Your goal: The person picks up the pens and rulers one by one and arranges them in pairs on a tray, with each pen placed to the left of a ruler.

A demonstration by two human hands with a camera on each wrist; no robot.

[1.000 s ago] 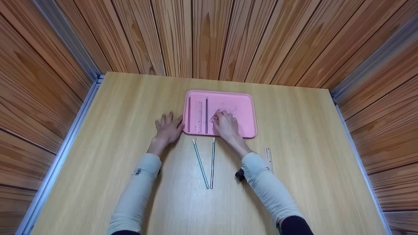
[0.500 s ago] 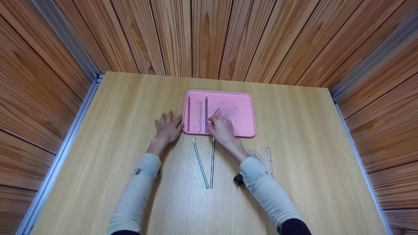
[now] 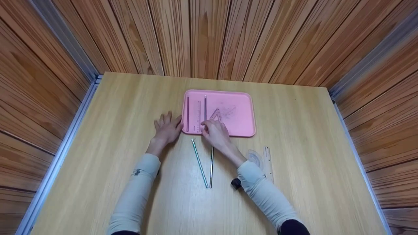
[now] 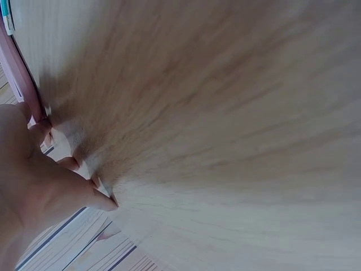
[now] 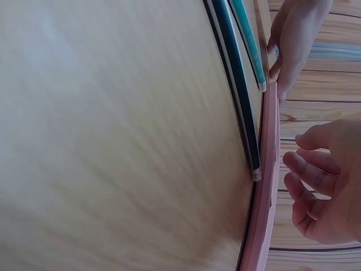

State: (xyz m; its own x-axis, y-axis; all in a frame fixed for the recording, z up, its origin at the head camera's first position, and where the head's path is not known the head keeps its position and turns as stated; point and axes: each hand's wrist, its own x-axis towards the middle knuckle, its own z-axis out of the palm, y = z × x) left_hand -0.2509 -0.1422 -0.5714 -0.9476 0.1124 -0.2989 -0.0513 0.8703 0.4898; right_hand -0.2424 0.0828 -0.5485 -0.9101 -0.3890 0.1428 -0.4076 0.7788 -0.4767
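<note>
Wooden table, pink tray toward the back; left hand fanned out touching its rim, right hand loosely curled over it, holding nothing. That one's blocking part of a dark pencil and set square inside; teal pencil and a partly sleeve-covered protractor sit out front.

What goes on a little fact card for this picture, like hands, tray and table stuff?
Left hand: touching the pink tray
Right hand: over the tray, fingers bent, nothing seen held
In tray: purplish pencil, dark pencil, clear ruler, triangle
Below tray: teal pencil, shiny pencil
By right sleeve: protractor, second ruler
</note>
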